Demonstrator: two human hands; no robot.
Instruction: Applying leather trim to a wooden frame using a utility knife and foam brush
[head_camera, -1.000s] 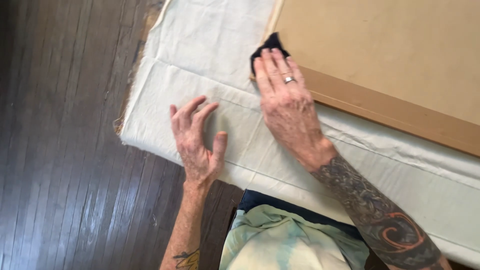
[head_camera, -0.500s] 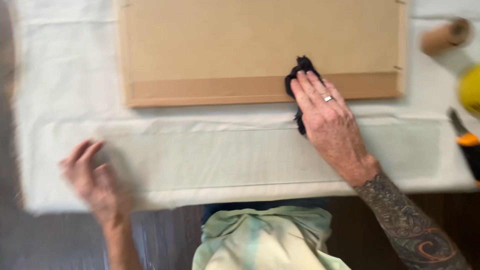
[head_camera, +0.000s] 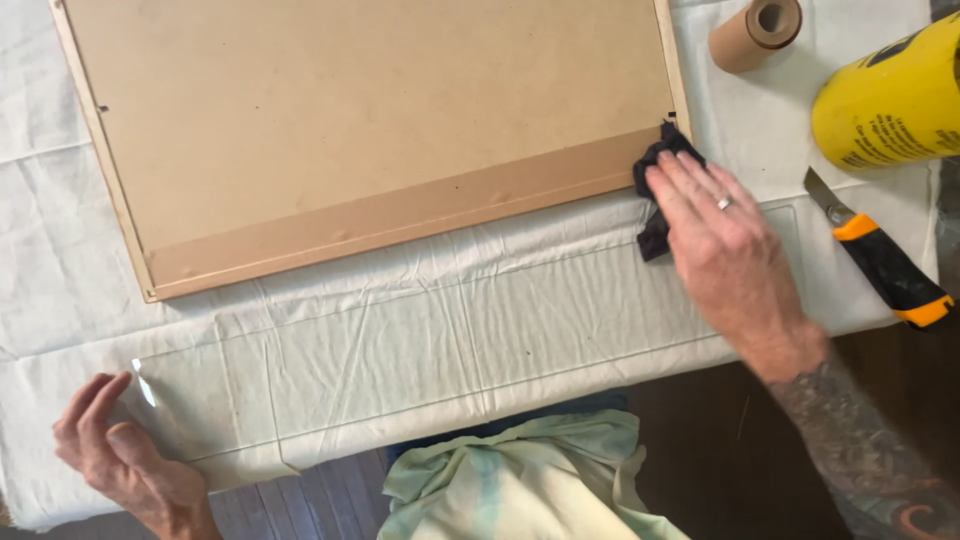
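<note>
A clear glass pane (head_camera: 430, 350) lies flat on the white cloth (head_camera: 60, 250) near the table's front edge. My right hand (head_camera: 725, 240) presses a dark rag (head_camera: 655, 200) against the pane's far right end, beside the lower right corner of a face-down picture frame (head_camera: 370, 130) with a brown backing. My left hand (head_camera: 120, 455) rests at the pane's left corner, fingers curled on its edge.
A roll of brown paper tape (head_camera: 755, 32) lies at the back right. A yellow canister (head_camera: 890, 95) lies beside it. An orange and black utility knife (head_camera: 880, 255) lies near the table's right edge. Dark wood floor shows below.
My right hand slid the rag rightward along the frame's lower edge to the corner. My left hand shifted to the pane's left corner, and the view moved right.
</note>
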